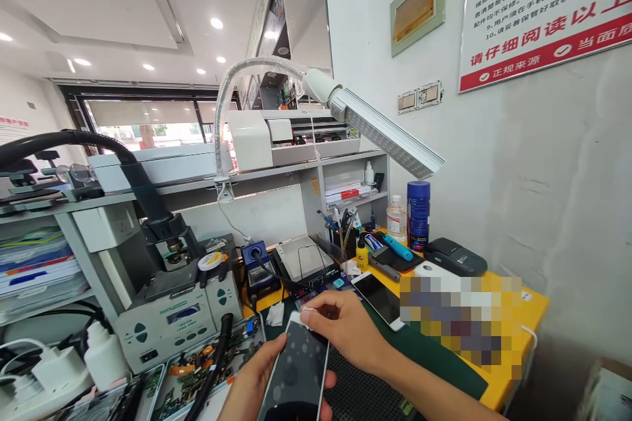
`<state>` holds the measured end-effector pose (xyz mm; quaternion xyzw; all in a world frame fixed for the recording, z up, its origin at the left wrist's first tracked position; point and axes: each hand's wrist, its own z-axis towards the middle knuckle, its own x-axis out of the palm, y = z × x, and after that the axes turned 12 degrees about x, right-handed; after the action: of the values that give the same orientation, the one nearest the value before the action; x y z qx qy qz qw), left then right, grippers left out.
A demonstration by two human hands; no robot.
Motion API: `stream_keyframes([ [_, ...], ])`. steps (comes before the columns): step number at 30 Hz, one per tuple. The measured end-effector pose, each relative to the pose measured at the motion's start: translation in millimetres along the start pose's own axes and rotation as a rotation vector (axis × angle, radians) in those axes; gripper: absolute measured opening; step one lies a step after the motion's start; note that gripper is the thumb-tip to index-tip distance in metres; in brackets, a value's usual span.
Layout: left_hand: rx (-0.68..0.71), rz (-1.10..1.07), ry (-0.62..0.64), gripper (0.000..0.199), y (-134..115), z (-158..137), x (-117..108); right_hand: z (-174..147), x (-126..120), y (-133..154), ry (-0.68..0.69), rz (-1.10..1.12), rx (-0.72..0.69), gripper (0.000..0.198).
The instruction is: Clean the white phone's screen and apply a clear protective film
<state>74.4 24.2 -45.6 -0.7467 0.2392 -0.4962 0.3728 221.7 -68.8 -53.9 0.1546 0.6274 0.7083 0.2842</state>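
Note:
My left hand (pixel 254 371) is wrapped round a white-framed phone (pixel 295 368), thumb along its left edge and fingertips showing at its right edge. Pale blotches dot the dark screen, which faces up toward me; the phone's lower end runs out of view. At the top edge, my right hand (pixel 348 330) pinches a small white wad (pixel 307 310) that looks like tissue, its fingers close against the phone's top. A second white phone (pixel 378 299) lies face up beyond my right hand. A crumpled white scrap (pixel 275 314) lies left of the held phone.
A green mat (pixel 444 362) covers part of the yellow bench. Left stand a grey control unit (pixel 180 319) and a tray of circuit boards (pixel 197 368). A yellow bottle (pixel 362 255) and a blue can (pixel 419 214) stand behind. A lamp (pixel 390 131) hangs overhead.

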Motion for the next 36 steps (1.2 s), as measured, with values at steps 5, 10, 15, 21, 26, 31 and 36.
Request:
stream_keyframes([
  [5,-0.058,0.119,-0.03,0.053,-4,5,-4,1,-1,-3,-0.006,-0.022,-0.012,0.018],
  [10,-0.042,0.215,-0.056,0.072,-8,8,-10,2,-2,-4,-0.055,-0.046,-0.022,0.023],
  [15,0.027,0.204,-0.121,0.08,-14,9,-11,1,-1,-7,-0.128,-0.045,-0.031,0.024],
  [21,0.112,0.237,-0.314,0.059,-15,5,-4,2,8,-15,-0.06,0.037,-0.02,0.028],
  [26,0.231,0.231,-0.482,0.033,-10,3,-1,4,12,-21,0.014,0.069,-0.001,0.034],
  [31,0.285,0.21,-0.603,0.025,-6,3,-7,-1,20,-26,0.063,0.026,-0.024,0.033],
  [36,0.369,0.15,-0.66,0.021,-6,5,-16,-16,27,-24,0.143,-0.037,-0.038,0.028],
])
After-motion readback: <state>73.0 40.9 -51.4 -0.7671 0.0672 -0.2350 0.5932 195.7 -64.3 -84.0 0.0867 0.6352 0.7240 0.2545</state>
